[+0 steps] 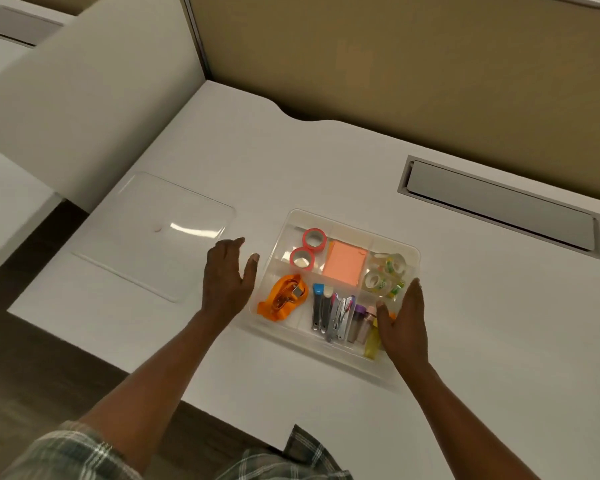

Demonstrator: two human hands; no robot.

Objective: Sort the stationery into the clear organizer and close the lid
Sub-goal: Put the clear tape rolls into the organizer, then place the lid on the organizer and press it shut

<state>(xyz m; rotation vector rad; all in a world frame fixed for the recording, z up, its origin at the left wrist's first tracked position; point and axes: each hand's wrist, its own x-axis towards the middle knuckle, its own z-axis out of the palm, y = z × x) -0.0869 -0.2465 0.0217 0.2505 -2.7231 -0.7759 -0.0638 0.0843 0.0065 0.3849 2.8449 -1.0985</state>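
The clear organizer (347, 220) sits uncovered on the white desk. Its compartments hold two pink tape rolls (309, 247), an orange sticky-note pad (343, 263), clear patterned tape rolls (385, 275), an orange tape dispenser (284, 297), staplers and clips (333, 310) and small bottles (362, 322). The clear lid (153, 233) lies flat on the desk to the organizer's left. My left hand (226, 275) hovers open between lid and organizer, thumb near the organizer's left wall. At the organizer's right side my right hand (404, 320) is open, over the near right compartment.
A grey cable hatch (499, 209) is set into the desk at the back right. Tan partition panels (395, 64) close off the back, and a white panel (84, 116) stands at the left. The desk's near edge has a notch by my plaid shirt (291, 459).
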